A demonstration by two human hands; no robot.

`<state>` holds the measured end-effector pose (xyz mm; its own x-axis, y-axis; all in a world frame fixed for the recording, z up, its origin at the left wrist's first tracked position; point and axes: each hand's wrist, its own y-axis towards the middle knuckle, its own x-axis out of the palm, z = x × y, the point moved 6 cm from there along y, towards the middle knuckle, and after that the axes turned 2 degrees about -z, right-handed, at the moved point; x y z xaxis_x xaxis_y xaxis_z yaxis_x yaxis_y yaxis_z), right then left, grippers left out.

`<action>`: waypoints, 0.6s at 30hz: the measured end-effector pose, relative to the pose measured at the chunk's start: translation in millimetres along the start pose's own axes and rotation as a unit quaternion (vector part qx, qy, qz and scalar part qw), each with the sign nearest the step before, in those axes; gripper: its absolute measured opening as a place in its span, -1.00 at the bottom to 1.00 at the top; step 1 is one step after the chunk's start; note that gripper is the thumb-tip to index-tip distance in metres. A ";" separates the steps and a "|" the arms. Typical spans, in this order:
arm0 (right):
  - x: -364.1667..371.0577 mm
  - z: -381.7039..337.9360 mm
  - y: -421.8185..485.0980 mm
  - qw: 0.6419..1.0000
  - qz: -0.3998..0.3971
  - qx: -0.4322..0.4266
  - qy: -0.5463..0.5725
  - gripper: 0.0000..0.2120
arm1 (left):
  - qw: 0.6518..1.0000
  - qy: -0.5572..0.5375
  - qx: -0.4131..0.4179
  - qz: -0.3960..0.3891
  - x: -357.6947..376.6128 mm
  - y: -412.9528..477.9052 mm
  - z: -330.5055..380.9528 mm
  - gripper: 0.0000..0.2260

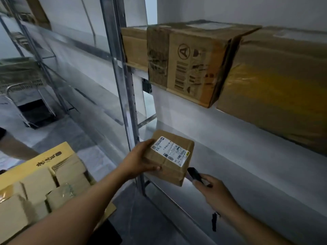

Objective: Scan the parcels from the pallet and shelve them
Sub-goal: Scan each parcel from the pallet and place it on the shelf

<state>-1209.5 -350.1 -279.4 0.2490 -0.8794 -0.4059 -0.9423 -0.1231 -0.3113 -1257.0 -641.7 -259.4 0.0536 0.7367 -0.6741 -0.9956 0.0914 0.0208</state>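
A small brown parcel (174, 167) with a white shipping label on top is gripped at its left side by my left hand (139, 159), level with the front edge of the lower metal shelf (247, 167). My right hand (215, 193) is closed around a black handheld scanner (194, 174), whose tip sits just right of the parcel's near corner. A strap hangs from my right wrist. At the lower left, several small cardboard parcels (40, 186) are piled together with a yellow box (35, 163).
The upper shelf holds a printed cardboard box (192, 62), a large taped box (276, 89) to its right and another box (134, 48) behind the steel upright (123, 82). More racking and a metal cart (23, 96) stand at the left.
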 end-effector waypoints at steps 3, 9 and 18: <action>9.4 -4.7 53.9 0.999 0.001 0.027 0.025 -0.83 | 0.999 0.025 -0.009 -0.025 0.1 54.3 -25.1 -0.12; 38.2 -16.9 128.6 0.997 -0.019 0.070 0.042 -0.81 | 0.978 0.161 -0.026 0.133 -2.3 101.6 -57.7 -0.32; 34.3 -27.2 141.4 0.991 0.009 0.124 0.044 -0.95 | 0.974 0.217 0.063 0.013 57.0 131.3 -66.0 -0.28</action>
<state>-1340.3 -410.2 -313.9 0.2010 -0.9187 -0.3399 -0.8599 0.0007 -0.5104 -1389.7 -631.9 -343.8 -0.0354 0.3903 -0.9200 -0.9775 0.1779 0.1131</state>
